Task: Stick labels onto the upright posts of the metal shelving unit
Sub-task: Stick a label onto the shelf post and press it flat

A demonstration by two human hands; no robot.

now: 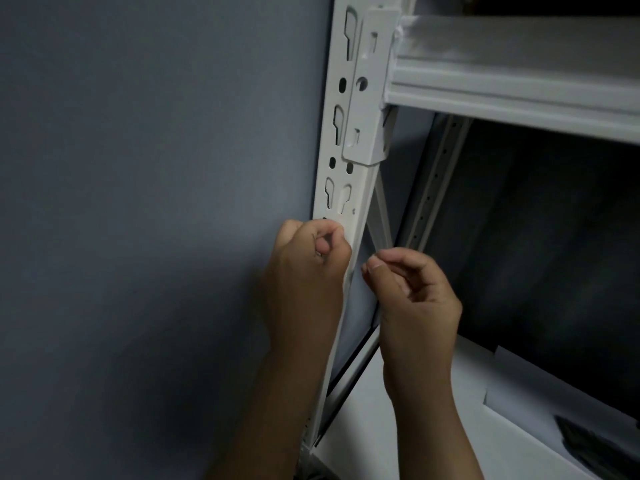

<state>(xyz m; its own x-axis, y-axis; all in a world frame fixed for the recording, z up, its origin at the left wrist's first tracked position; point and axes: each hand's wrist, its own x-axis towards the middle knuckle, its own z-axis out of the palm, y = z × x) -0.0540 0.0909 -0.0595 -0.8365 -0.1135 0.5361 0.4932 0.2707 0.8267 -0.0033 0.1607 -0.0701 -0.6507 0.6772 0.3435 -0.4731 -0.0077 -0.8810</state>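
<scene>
Against the white upright post, just below its keyhole slots, the left hand presses with fingers curled tight, seemingly pinching a pale label whose edge shows just beside the knuckles; its exact outline is hard to tell. The right hand, a little apart on the other side of the post, has thumb and forefinger closed together, on what I cannot tell. Best to line the strip up with the post's edge, then smooth it outward from the pinned end.

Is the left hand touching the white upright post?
Touching. The head view shows the left hand with curled fingertips against the front face of the upright post, with no gap visible.
</scene>
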